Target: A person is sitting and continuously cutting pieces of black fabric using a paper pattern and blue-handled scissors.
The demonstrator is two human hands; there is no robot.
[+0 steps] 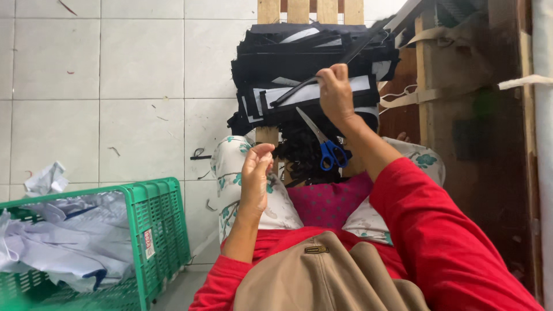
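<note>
Left hand (255,173) hovering loosely curled above lap, right hand (335,92) pinching black strip (322,72) atop fabric stack (305,63), scissors (322,141) just below that wrist.

Bright red long sleeves, pushed up a bit on both arms. Bare left hand (256,173) and bare right hand (335,95). Tan cloth over the chest. Flowery white pants.

Black strip (322,78): long, narrow, dark, slanting from my right hand (335,92) up toward 1 o'clock, pinched at its lower part | Fabric stack (311,63): black pieces with white bands, piled flat at 12 o'clock, under the strip
</note>
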